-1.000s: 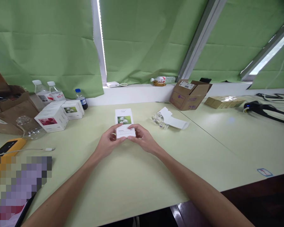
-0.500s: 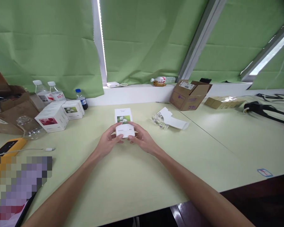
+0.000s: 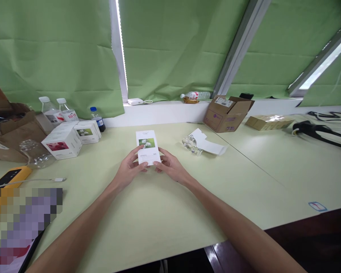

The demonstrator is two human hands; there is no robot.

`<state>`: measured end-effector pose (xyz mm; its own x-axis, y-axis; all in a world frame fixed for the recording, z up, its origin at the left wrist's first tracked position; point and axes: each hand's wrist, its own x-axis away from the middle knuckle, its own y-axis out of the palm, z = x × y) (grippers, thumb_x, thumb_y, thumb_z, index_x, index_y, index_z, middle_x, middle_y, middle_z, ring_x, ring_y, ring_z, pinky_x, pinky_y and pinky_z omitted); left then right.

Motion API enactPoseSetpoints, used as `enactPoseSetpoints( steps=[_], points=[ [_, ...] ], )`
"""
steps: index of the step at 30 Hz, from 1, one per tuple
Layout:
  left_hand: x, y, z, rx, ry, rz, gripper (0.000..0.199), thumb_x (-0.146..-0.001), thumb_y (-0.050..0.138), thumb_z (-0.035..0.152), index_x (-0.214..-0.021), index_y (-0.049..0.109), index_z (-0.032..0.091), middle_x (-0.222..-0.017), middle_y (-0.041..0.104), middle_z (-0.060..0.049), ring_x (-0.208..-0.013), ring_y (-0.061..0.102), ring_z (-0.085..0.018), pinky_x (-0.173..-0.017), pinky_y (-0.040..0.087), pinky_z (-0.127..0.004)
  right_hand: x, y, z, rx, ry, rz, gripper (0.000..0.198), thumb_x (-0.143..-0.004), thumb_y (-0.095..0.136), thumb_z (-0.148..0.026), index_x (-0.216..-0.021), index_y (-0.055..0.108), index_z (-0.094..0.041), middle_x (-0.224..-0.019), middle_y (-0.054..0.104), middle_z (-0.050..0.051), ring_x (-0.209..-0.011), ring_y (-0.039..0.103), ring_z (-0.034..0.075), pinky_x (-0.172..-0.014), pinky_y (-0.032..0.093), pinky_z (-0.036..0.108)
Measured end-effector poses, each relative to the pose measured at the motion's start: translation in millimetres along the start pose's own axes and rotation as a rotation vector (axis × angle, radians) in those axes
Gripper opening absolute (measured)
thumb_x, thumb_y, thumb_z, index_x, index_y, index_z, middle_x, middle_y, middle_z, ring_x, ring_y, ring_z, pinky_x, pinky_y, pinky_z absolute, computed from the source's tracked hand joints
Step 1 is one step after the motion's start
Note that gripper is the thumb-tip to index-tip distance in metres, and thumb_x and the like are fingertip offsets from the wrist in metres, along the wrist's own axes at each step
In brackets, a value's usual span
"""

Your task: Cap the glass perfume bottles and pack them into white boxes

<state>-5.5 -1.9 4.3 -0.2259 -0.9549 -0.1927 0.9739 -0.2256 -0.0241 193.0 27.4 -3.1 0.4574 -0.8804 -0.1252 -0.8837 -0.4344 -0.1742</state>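
Note:
Both my hands are closed on a flat white paper carton [image 3: 146,140], printed with a green photo of white flowers and dark lettering. My left hand [image 3: 130,163] grips its lower left side, with the thumb on the front near the bottom and the index finger at the photo's edge. At the lower right side, my right hand [image 3: 170,165] pinches it the same way, thumb on the front. The other fingers are partly hidden behind it. To the right lie an unfolded white carton piece [image 3: 213,146] and a clear, shiny item [image 3: 191,144] I cannot make out.
White boxes [image 3: 62,142] stand at the left beside a clear plastic jar [image 3: 36,153] and a blue-capped bottle [image 3: 98,119]. A cardboard box [image 3: 226,113] and a yellowish pack [image 3: 268,122] sit at the back right. A white cable [image 3: 45,179] lies at left.
The carton now shows as one flat, straight face, where before it looked bent across the middle. More of the flower photo is uncovered as my right fingers have moved off its edge.

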Motion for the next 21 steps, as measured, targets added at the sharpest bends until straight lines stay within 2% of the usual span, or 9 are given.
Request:
enactPoseSetpoints(
  steps=[6, 21],
  points=[
    [0.8, -0.2, 0.5, 0.006, -0.014, 0.008, 0.072, -0.078, 0.063, 0.041, -0.141, 0.028, 0.031, -0.131, 0.053, -0.009, -0.098, 0.063, -0.023, -0.084, 0.054, -0.045, 0.3, 0.6, -2.1, -0.002, -0.01, -0.012, 0.071, -0.08, 0.062, -0.045, -0.141, 0.03, -0.026, -0.11, 0.063, 0.01, -0.081, 0.061, 0.018, -0.075, 0.052, 0.038],
    [1.0, -1.0, 0.9, -0.007, -0.028, -0.002, 0.076, -0.077, 0.064, 0.04, -0.142, 0.027, 0.031, -0.129, 0.055, -0.009, -0.098, 0.063, -0.024, -0.083, 0.054, -0.043, 1.1, -1.6, 0.6, 0.007, 0.004, -0.01, 0.074, -0.079, 0.063, -0.042, -0.142, 0.029, -0.026, -0.112, 0.062, 0.01, -0.081, 0.06, 0.018, -0.073, 0.051, 0.036]
  ],
)
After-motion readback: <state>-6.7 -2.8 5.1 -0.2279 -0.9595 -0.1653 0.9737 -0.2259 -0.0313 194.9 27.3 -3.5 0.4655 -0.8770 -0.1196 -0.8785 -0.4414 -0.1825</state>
